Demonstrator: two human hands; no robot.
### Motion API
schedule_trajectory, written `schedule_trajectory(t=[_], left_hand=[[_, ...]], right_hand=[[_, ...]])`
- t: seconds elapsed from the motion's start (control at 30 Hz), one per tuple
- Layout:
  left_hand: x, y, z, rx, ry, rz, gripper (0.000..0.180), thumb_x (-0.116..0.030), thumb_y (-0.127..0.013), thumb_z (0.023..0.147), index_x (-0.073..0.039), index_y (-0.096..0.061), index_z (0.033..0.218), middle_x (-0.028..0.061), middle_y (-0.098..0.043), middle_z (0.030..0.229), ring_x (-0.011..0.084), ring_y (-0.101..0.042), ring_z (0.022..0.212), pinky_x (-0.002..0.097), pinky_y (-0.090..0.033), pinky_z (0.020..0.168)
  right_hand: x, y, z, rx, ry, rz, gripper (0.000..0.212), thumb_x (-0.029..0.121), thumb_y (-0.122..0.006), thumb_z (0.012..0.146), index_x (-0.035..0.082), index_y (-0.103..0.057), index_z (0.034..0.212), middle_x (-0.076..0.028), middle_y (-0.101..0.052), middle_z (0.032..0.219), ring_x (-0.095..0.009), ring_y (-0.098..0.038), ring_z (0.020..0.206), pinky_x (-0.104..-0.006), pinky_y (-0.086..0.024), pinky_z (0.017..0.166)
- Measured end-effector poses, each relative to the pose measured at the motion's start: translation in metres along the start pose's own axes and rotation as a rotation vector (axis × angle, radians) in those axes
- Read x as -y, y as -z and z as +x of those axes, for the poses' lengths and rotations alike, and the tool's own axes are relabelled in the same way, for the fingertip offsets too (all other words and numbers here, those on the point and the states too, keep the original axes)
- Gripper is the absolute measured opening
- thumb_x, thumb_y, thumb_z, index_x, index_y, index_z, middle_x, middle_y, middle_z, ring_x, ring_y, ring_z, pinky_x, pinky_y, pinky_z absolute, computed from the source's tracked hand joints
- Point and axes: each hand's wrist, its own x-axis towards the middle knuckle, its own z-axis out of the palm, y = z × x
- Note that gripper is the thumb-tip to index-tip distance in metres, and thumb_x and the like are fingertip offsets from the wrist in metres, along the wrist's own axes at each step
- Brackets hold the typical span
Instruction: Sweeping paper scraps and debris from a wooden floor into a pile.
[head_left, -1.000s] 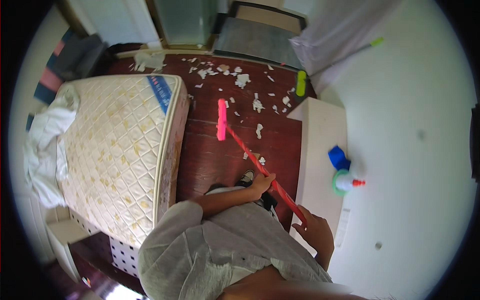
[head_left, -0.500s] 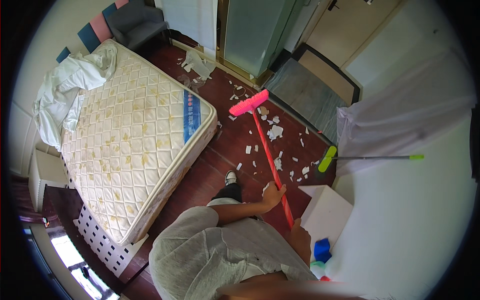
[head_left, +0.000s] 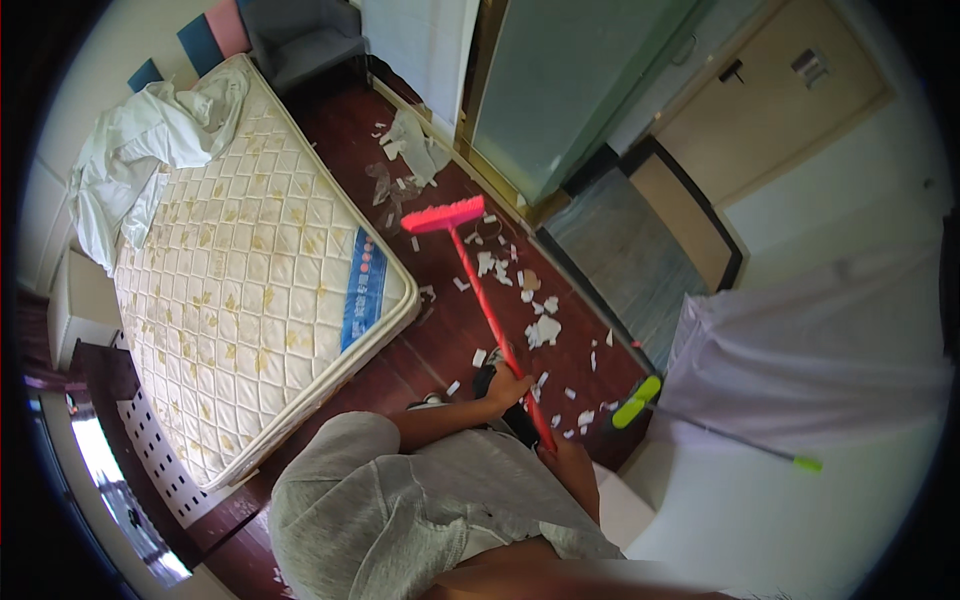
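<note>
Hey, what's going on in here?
A person grips a red broom with both hands, the left hand nearer its pink head, the right hand lower on the handle. White scraps lie scattered on the dark red floor beside a bare mattress. Whether the pink head touches the floor is unclear.

Curled left hand [head_left: 511, 389] forward (right hand [head_left: 571, 470] nearer).

A red broom [head_left: 489, 313] is gripped by the left hand [head_left: 509, 387] and right hand [head_left: 570, 468]; white scraps [head_left: 543, 332] are strewn over the floor [head_left: 440, 335].
</note>
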Motion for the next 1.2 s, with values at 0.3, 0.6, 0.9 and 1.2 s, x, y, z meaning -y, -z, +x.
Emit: schedule_trajectory(t=[0.3, 0.6, 0.9, 1.2], left_hand=[[-0.054, -0.001, 0.18, -0.126, 0.034, -0.263, 0.022, -0.015, -0.062, 0.072, 0.0, -0.048, 0.082, 0.0047, -0.052, 0.068, 0.0126, -0.05, 0.059, 0.0263, -0.042, 0.053], [-0.154, 0.062, 0.264, -0.429, -0.082, -0.412, 0.037, -0.016, -0.056, 0.075, 0.003, -0.037, 0.101, 0.0104, -0.053, 0.079, 0.0159, -0.054, 0.066, 0.0295, -0.045, 0.06], [-0.171, 0.134, 0.408, -0.414, -0.025, -0.441, 0.029, -0.014, -0.052, 0.075, 0.004, -0.042, 0.096, 0.0125, -0.056, 0.075, 0.0175, -0.058, 0.064, 0.0299, -0.046, 0.056], [-0.233, 0.251, 0.439, -0.46, -0.171, -0.795, 0.029, -0.019, -0.052, 0.081, 0.0, -0.043, 0.1, 0.0041, -0.052, 0.07, 0.0117, -0.052, 0.06, 0.0262, -0.043, 0.056]], right_hand=[[0.015, 0.104, 0.208, 0.198, 0.252, -0.172, 0.03, 0.021, -0.058, 0.072, 0.004, -0.052, 0.096, -0.024, -0.056, 0.075, -0.041, -0.054, 0.074, -0.0464, -0.042, 0.062], [0.083, 0.135, 0.348, 0.297, 0.409, -0.299, 0.041, 0.025, -0.053, 0.077, -0.002, -0.047, 0.107, -0.024, -0.058, 0.075, -0.038, -0.058, 0.071, -0.0474, -0.044, 0.063], [0.208, 0.157, 0.459, 0.302, 0.422, -0.388, 0.029, 0.02, -0.052, 0.078, 0.001, -0.046, 0.1, -0.026, -0.056, 0.078, -0.043, -0.054, 0.075, -0.0487, -0.041, 0.066], [0.284, 0.125, 0.56, 0.433, 0.53, 0.023, 0.054, 0.016, -0.05, 0.081, 0.003, -0.028, 0.129, -0.016, -0.057, 0.072, -0.027, -0.055, 0.058, -0.0348, -0.043, 0.053]])
